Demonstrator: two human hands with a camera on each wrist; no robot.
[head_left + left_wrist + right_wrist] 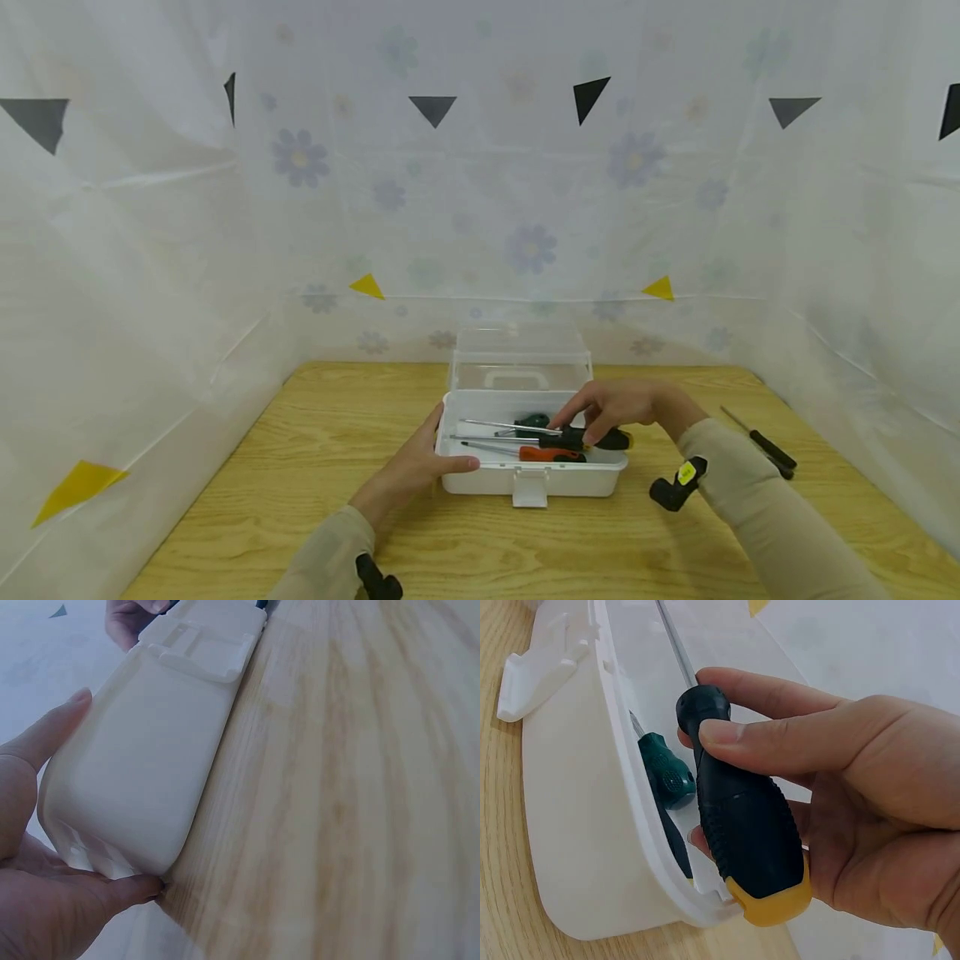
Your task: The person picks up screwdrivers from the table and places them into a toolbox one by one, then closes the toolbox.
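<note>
Gripping a black screwdriver with a yellow end cap (pixel 742 840), our right hand (pixel 626 406) is curling its thumb and fingers round the handle, which is lying across the right rim of the white plastic box (pixel 525 479). We are seeing its metal shaft reaching leftward over the inside of the box. We are bracing the left end of the box with our left hand (pixel 416 467), the thumb lying along the front wall and the remaining fingers pressing on the end wall; in the left wrist view the fingers are lying straight against the plastic rather than curling round it.

The box is standing on the wooden table (pixel 300 467), near the middle, with its clear lid (pixel 520 358) standing open behind it and its front latch (pixel 529 490) hanging down. Inside it we are seeing a screwdriver with an orange handle (pixel 551 454) near the front wall and a screwdriver with a green handle (pixel 534 422) farther back, just beside the black one. Another black-handled screwdriver (pixel 765 446) is lying on the table, well apart to the right of the box. A translucent flower-print sheet (pixel 525 208) is enclosing the table on three sides
</note>
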